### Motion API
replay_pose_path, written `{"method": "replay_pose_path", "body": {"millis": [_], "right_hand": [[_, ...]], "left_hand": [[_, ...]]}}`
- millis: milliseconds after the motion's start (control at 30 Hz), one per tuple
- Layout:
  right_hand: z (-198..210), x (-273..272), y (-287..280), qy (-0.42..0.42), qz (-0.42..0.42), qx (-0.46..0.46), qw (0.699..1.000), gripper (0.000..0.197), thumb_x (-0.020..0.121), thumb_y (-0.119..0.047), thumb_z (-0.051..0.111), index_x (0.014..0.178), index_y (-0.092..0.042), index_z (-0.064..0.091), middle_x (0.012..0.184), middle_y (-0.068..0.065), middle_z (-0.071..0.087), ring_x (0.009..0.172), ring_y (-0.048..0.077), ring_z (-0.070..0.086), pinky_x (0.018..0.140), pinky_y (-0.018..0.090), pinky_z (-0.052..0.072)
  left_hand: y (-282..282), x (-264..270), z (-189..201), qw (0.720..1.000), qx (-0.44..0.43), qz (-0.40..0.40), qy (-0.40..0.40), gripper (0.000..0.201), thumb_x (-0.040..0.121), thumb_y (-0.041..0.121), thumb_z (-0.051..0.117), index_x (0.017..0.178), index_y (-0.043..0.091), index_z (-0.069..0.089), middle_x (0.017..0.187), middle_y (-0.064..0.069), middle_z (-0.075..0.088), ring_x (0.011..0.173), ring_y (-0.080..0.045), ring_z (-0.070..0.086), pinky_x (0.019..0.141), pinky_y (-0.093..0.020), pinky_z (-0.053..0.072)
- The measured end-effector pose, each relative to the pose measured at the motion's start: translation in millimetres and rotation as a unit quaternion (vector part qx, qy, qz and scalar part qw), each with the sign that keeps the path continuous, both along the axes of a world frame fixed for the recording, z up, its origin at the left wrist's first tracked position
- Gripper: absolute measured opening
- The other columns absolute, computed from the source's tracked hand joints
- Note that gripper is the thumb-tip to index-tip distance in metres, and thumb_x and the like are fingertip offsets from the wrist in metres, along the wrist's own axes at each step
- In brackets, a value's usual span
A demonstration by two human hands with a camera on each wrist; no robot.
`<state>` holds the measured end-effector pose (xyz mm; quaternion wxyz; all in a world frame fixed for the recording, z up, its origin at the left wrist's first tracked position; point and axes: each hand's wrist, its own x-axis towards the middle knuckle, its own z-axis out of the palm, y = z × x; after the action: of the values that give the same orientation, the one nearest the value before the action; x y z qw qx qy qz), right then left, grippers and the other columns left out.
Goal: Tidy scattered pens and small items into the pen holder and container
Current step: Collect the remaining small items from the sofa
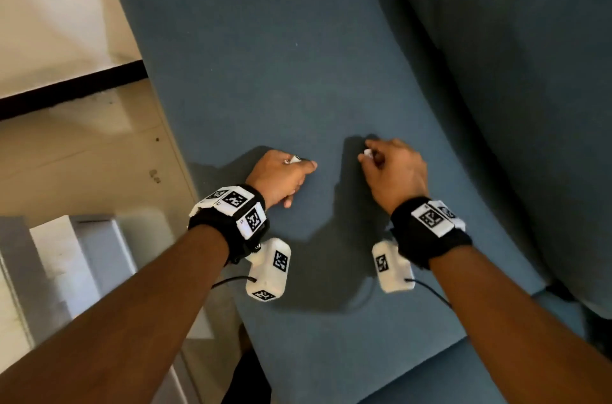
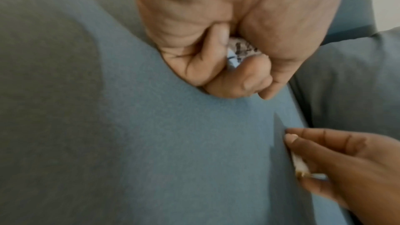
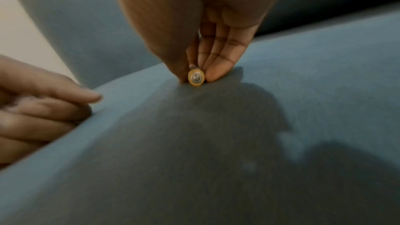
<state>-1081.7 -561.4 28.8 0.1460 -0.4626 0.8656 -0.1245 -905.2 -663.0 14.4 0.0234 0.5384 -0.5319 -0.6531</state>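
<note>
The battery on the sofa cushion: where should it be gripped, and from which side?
By its round sides, from above. The battery lies lengthwise on the cushion, one end facing the right wrist camera, so only its curved flanks are free. The right hand does that: thumb on one flank, fingers on the other. A firm pinch probably stops it rolling.

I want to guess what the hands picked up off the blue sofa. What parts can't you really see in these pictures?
- Left hand: curled fingers hide most of a small white item with dark marks; what it is stays unclear.
- Right hand: the fingers cover the small yellow cylinder except its round end; the wrist view is blurred.
- Head view: both items show only as tiny white bits.
- No pen holder or container appears in any view.
</note>
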Motion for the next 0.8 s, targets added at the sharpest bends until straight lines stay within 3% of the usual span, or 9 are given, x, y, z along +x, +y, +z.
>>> {"method": "replay_pose_path", "body": {"millis": [133,233,333,400,467,533,667,733,800], "right_hand": [[-5.0,36.2,43.2,-0.243,-0.156,-0.069,0.955,0.018,0.083,-0.028,0.074,0.1,-0.02,0.075,0.07,-0.006,0.066,0.064,0.011,0.064,0.075,0.035,0.058],[9.2,70.2,75.3,-0.318,-0.188,-0.114,0.922,0.012,0.083,-0.023,0.075,0.095,-0.02,0.074,0.064,-0.009,0.064,0.056,0.005,0.06,0.07,0.035,0.06],[31.2,97.3,108.0,-0.364,-0.145,-0.135,0.91,0.011,0.084,-0.023,0.074,0.095,-0.021,0.075,0.069,-0.007,0.069,0.062,0.006,0.064,0.069,0.032,0.059],[46.0,107.1,134.8,-0.381,-0.108,-0.123,0.91,0.013,0.084,-0.03,0.071,0.095,-0.025,0.075,0.074,-0.006,0.073,0.068,0.008,0.069,0.071,0.033,0.059],[55.8,106.6,161.2,-0.335,-0.047,-0.078,0.938,0.021,0.084,-0.041,0.068,0.098,-0.027,0.074,0.079,-0.007,0.074,0.075,0.009,0.07,0.075,0.033,0.058],[62.4,99.3,199.6,-0.272,-0.029,-0.074,0.959,0.023,0.086,-0.043,0.065,0.101,-0.028,0.073,0.084,-0.009,0.074,0.081,0.007,0.069,0.081,0.028,0.055],[63.7,73.3,302.2,-0.262,-0.085,-0.1,0.956,0.018,0.088,-0.033,0.067,0.102,-0.024,0.073,0.086,-0.012,0.07,0.081,0.006,0.065,0.086,0.028,0.053],[49.1,63.4,365.6,-0.167,-0.037,0.033,0.985,0.036,0.088,-0.041,0.063,0.122,-0.029,0.063,0.124,0.002,0.062,0.115,0.021,0.057,0.102,0.035,0.044],[32.7,65.6,427.0,-0.096,0.028,0.196,0.975,0.065,0.089,-0.055,0.054,0.147,-0.041,0.029,0.161,0.004,0.015,0.147,0.029,0.017,0.118,0.047,0.019]], "left_hand": [[23.7,11.1,8.0,0.997,-0.082,-0.002,0.004,0.035,0.091,0.03,0.06,0.065,0.009,0.051,0.043,0.005,0.044,0.036,-0.018,0.047,0.04,-0.021,0.034],[70.0,20.5,14.2,0.993,-0.117,0.009,0.011,0.031,0.093,0.033,0.057,0.077,0.007,0.053,0.055,-0.001,0.05,0.042,-0.017,0.049,0.041,-0.02,0.039],[132.2,26.9,24.7,0.998,-0.044,0.03,0.027,0.028,0.097,0.039,0.049,0.084,0.016,0.06,0.062,-0.002,0.06,0.045,-0.019,0.057,0.043,-0.022,0.037],[172.6,27.9,37.9,0.991,0.06,0.099,0.064,0.039,0.1,0.045,0.039,0.086,0.02,0.066,0.064,0.0,0.064,0.046,-0.013,0.057,0.044,-0.02,0.038],[205.2,28.3,49.1,0.964,0.173,0.171,0.103,0.05,0.098,0.054,0.034,0.078,0.021,0.066,0.061,0.004,0.063,0.045,-0.008,0.053,0.045,-0.018,0.034],[238.6,28.5,55.5,0.948,0.217,0.196,0.122,0.049,0.095,0.058,0.037,0.074,0.021,0.061,0.057,0.004,0.057,0.042,-0.008,0.047,0.04,-0.015,0.029],[310.0,21.6,61.6,0.972,0.146,0.159,0.088,0.044,0.094,0.051,0.047,0.064,0.019,0.05,0.052,0.001,0.042,0.036,-0.009,0.035,0.038,-0.012,0.018],[346.7,21.2,64.3,0.982,0.121,0.128,0.072,0.044,0.093,0.049,0.051,0.062,0.018,0.047,0.052,0.0,0.039,0.035,-0.009,0.032,0.038,-0.012,0.017],[378.9,27.3,62.4,0.987,0.109,0.109,0.051,0.045,0.092,0.047,0.055,0.06,0.017,0.046,0.052,-0.001,0.039,0.035,-0.01,0.03,0.039,-0.012,0.017]]}}
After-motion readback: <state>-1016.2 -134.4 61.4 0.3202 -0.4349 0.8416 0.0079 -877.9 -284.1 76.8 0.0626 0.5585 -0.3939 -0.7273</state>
